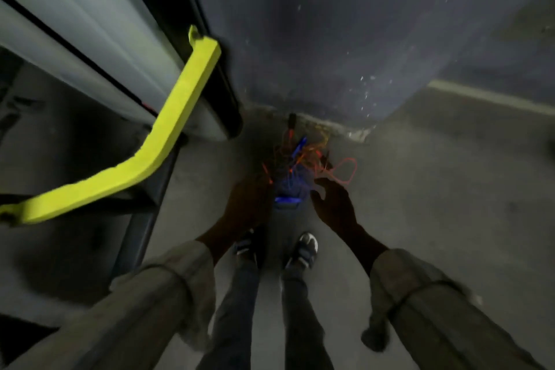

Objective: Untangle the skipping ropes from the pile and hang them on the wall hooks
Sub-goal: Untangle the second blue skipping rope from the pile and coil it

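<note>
Head view, dim and motion-blurred, looking steeply down. Centre of frame: a tangled pile of skipping ropes (300, 159) lies on the grey concrete floor (435, 189) at the foot of a dark blue-grey wall (345, 39) that fills the upper middle. Thin orange-red cords cross each other in the pile; a blue handle (300, 146) angles up through them, and a dark handle with an orange end (292, 125) stands nearest the wall base. One orange loop (345, 170) spreads out onto the floor at the right of the pile. Below the tangle sits a bright blue piece (287, 200), too blurred to say whether handle or something else. No bin or box is discernible around the ropes; they appear loose on the floor. Left hand (249, 204), centre-left, reaches down to the pile's left edge, with orange cord showing at its fingertips; too dark to tell whether it is closed on the cord. Right hand (333, 204), centre-right, has its fingers spread apart and curled, tips at the base of the orange loop, nothing visibly gripped. Both forearms come from rolled pale sleeves (180, 294) at the lower corners. Between them, lower centre, two legs in dark trousers and a pair of dark-and-white shoes (304, 249) stand just short of the pile. Upper left: a pale panel (75, 33) with a dark edge, and a bright yellow bent bar (168, 135) crossing it diagonally toward the left edge of frame.
</note>
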The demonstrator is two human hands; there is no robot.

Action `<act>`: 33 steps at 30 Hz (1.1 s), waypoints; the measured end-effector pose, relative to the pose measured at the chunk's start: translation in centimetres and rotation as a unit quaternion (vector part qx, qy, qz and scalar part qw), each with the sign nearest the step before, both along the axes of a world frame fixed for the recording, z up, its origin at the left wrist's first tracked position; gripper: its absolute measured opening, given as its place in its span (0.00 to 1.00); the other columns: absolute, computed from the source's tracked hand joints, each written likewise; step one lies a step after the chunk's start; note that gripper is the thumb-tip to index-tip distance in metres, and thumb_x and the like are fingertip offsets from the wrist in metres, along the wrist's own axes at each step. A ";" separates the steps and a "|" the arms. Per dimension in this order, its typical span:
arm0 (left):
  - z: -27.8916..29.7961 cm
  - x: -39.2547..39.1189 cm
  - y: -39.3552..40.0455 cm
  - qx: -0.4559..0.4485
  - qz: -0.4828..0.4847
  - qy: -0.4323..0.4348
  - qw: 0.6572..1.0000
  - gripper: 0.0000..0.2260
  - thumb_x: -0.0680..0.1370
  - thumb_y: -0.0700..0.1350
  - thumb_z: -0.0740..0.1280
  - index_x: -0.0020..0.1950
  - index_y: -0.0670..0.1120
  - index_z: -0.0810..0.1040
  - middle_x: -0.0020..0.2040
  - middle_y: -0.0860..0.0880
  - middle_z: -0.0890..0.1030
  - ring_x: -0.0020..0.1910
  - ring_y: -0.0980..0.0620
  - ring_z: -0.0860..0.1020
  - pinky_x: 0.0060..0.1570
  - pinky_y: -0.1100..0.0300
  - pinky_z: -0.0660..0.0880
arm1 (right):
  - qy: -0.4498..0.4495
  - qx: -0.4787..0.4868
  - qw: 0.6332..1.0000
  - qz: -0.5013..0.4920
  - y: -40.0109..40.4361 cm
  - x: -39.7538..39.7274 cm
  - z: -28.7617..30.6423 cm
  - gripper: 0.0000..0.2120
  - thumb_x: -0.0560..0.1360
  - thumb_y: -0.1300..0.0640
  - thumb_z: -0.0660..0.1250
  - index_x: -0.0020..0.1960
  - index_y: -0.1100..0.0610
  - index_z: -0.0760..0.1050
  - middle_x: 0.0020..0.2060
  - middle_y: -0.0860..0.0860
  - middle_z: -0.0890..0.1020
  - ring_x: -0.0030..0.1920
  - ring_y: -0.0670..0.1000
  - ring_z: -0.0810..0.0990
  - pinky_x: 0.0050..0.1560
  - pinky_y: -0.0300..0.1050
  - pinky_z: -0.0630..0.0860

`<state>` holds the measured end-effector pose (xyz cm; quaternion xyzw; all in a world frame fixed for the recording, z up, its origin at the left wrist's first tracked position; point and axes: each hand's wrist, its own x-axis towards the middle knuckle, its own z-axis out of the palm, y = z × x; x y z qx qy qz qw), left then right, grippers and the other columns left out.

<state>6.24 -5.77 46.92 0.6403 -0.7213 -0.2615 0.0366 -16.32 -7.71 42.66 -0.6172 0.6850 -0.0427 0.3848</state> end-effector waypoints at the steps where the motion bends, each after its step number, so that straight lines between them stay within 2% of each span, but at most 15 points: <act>1: -2.0 0.3 0.5 0.015 -0.007 0.003 1.000 0.13 0.72 0.43 0.68 0.56 0.41 0.77 0.48 0.37 0.82 0.41 0.35 0.81 0.35 0.46 0.81 | 0.006 0.015 1.000 0.000 0.6 0.2 -2.5 0.19 0.80 0.54 0.68 0.70 0.58 0.76 0.63 0.59 0.81 0.66 0.62 0.76 0.67 0.51 0.69; 3: -6.8 1.0 1.5 0.050 -0.007 0.004 0.999 0.16 0.75 0.47 0.63 0.60 0.42 0.74 0.51 0.36 0.81 0.44 0.34 0.81 0.37 0.44 0.80 | 0.014 0.040 0.999 -0.002 1.3 0.7 -7.0 0.20 0.80 0.53 0.68 0.70 0.57 0.75 0.65 0.58 0.80 0.67 0.61 0.76 0.67 0.49 0.68; 5: -12.3 1.7 2.6 0.084 -0.010 0.005 0.996 0.21 0.75 0.50 0.59 0.62 0.39 0.76 0.53 0.36 0.81 0.45 0.33 0.81 0.39 0.44 0.80 | 0.020 0.057 0.998 0.005 1.8 1.3 -11.6 0.20 0.81 0.53 0.67 0.71 0.57 0.75 0.66 0.57 0.79 0.68 0.60 0.75 0.68 0.49 0.68; 10: -24.3 2.1 4.8 0.112 0.026 0.020 0.993 0.19 0.76 0.48 0.64 0.62 0.38 0.78 0.57 0.36 0.81 0.51 0.34 0.80 0.48 0.44 0.78 | 0.024 0.099 0.994 0.031 3.0 2.8 -24.8 0.21 0.82 0.53 0.65 0.74 0.56 0.72 0.67 0.57 0.77 0.70 0.60 0.73 0.69 0.53 0.69; 14: -32.9 2.2 6.1 0.123 0.028 0.019 0.992 0.19 0.76 0.50 0.62 0.58 0.38 0.80 0.55 0.37 0.81 0.49 0.35 0.81 0.47 0.46 0.79 | 0.029 0.130 0.991 0.020 3.1 3.1 -35.1 0.22 0.82 0.51 0.64 0.75 0.54 0.70 0.70 0.56 0.75 0.72 0.59 0.71 0.70 0.53 0.69; 17: -38.4 2.1 6.8 0.114 0.036 0.018 0.993 0.19 0.76 0.50 0.62 0.59 0.39 0.80 0.53 0.38 0.82 0.48 0.37 0.81 0.47 0.47 0.80 | 0.039 0.133 0.990 -0.009 2.6 3.0 -41.8 0.21 0.82 0.51 0.65 0.73 0.54 0.72 0.66 0.56 0.77 0.69 0.59 0.73 0.67 0.53 0.71; 19: -41.4 1.9 7.3 0.125 0.041 0.022 0.991 0.21 0.76 0.52 0.59 0.60 0.40 0.80 0.53 0.39 0.83 0.47 0.38 0.82 0.45 0.47 0.81 | 0.048 0.136 0.989 -0.042 2.1 2.7 -45.7 0.19 0.81 0.51 0.66 0.70 0.55 0.74 0.63 0.57 0.79 0.67 0.60 0.75 0.64 0.54 0.73; 22: -46.2 1.8 8.1 0.151 0.039 0.022 0.988 0.24 0.78 0.54 0.56 0.64 0.41 0.78 0.59 0.39 0.81 0.54 0.36 0.80 0.51 0.43 0.79 | 0.063 0.127 0.984 -0.109 1.0 2.2 -50.9 0.18 0.80 0.50 0.67 0.65 0.58 0.75 0.60 0.59 0.79 0.63 0.62 0.77 0.58 0.55 0.75; 25: -50.0 1.8 8.6 0.164 0.034 0.022 0.986 0.22 0.78 0.54 0.57 0.62 0.42 0.78 0.59 0.40 0.81 0.52 0.36 0.81 0.50 0.42 0.78 | 0.062 0.143 0.970 -0.187 -0.8 2.4 -55.2 0.25 0.78 0.48 0.71 0.67 0.61 0.70 0.60 0.61 0.79 0.62 0.64 0.78 0.52 0.53 0.75; 27: -51.5 2.0 8.5 0.174 0.045 0.021 0.984 0.22 0.78 0.55 0.56 0.63 0.44 0.77 0.59 0.41 0.81 0.53 0.36 0.80 0.50 0.41 0.78 | 0.053 0.155 0.959 -0.229 -1.8 3.0 -57.6 0.34 0.74 0.44 0.75 0.70 0.62 0.67 0.63 0.62 0.77 0.63 0.65 0.77 0.55 0.57 0.76; 29: -52.6 2.2 8.4 0.168 0.041 0.021 0.985 0.24 0.78 0.54 0.56 0.64 0.42 0.78 0.60 0.39 0.80 0.55 0.34 0.80 0.52 0.39 0.78 | 0.066 0.161 0.953 -0.250 -2.3 3.6 -59.4 0.42 0.71 0.40 0.77 0.73 0.62 0.63 0.66 0.64 0.72 0.65 0.67 0.75 0.60 0.61 0.76; 31: -53.0 2.4 7.9 0.150 0.025 0.017 0.988 0.24 0.77 0.52 0.57 0.62 0.38 0.79 0.58 0.36 0.81 0.53 0.34 0.81 0.51 0.39 0.79 | 0.070 0.162 0.947 -0.270 -2.6 4.1 -60.5 0.45 0.70 0.41 0.77 0.75 0.61 0.60 0.68 0.64 0.69 0.66 0.68 0.73 0.64 0.62 0.74; 33: -53.0 2.7 6.9 0.141 0.021 0.019 0.990 0.24 0.76 0.52 0.56 0.60 0.38 0.80 0.55 0.37 0.82 0.50 0.35 0.81 0.49 0.40 0.79 | 0.068 0.165 0.947 -0.268 -3.0 3.9 -60.9 0.42 0.72 0.46 0.76 0.77 0.59 0.61 0.69 0.64 0.72 0.68 0.68 0.71 0.66 0.59 0.71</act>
